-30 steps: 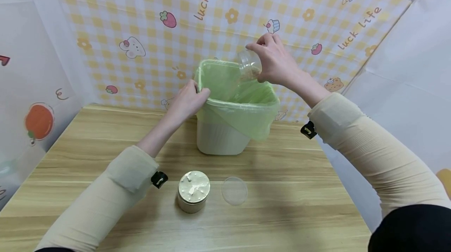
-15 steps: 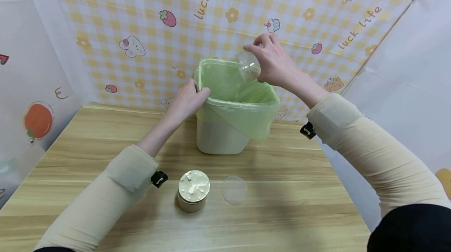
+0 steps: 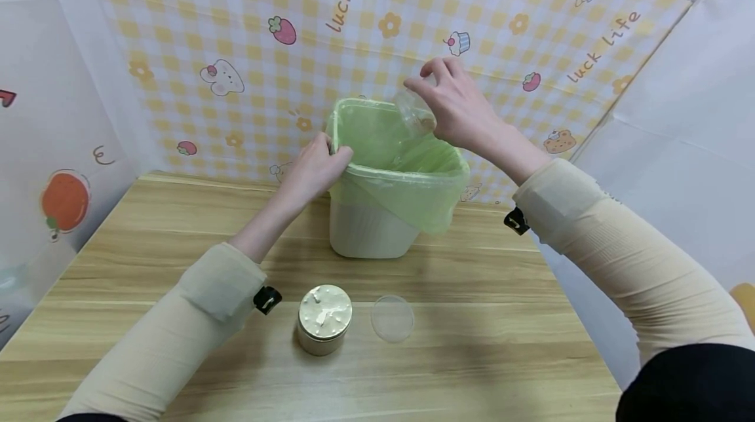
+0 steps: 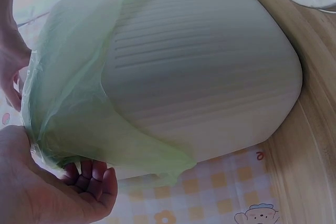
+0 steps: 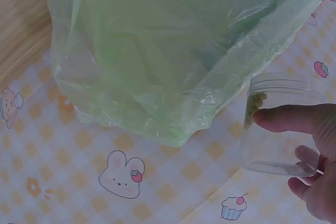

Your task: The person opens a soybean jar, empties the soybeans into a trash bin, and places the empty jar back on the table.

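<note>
- Head view: your left grip [image 3: 316, 166] pinches the green bag [image 3: 407, 202] at the left side of the bin's rim, fingers curled and thumb resting on the edge.
- Your right grip [image 3: 461, 106] holds a clear jar [image 3: 408, 107] between thumb and fingers, above the right part of the bin's opening. The jar tilts, its mouth facing left and down; whether it touches the bag, you cannot tell.
- Right wrist view: small yellow-green pieces [image 5: 254, 104] lie inside the jar, gathered along one wall close to its threaded mouth, near your thumb.
- Left wrist view: the bag lines the pale, ribbed bin [image 4: 210, 72], folds over its rim and hangs down outside in a loose point.
- The bin stands upright on the wood-grain table [image 3: 501, 337], near its back edge.
- Nearer you, a round metal tin [image 3: 324, 320] stands in front of the bin, with a thin clear disc [image 3: 392, 319] lying flat just to its right.
- Behind the bin rises a yellow-and-white checked backdrop [image 3: 248, 22] printed with strawberries, flowers and "luck life".
</note>
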Tool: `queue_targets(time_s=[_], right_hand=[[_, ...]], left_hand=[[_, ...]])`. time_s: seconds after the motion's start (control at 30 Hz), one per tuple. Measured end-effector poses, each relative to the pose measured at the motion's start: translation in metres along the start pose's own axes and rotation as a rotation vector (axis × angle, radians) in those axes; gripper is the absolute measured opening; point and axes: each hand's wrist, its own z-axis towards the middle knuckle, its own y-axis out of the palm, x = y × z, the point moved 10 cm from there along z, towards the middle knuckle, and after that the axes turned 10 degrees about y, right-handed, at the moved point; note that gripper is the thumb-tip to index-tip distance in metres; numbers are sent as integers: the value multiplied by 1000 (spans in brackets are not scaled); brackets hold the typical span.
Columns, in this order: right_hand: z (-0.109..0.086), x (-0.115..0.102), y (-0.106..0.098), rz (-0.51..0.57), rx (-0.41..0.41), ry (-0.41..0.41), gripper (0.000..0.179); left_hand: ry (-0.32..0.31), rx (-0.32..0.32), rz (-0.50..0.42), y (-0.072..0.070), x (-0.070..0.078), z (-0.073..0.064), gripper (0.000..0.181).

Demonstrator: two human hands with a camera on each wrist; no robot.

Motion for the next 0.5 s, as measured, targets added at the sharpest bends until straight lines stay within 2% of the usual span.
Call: queue_targets(time_s=[0.5], right_hand=[[-6, -10, -1, -39, 64, -84, 74]], left_hand=[[-6, 5, -8, 0, 0, -1, 41]])
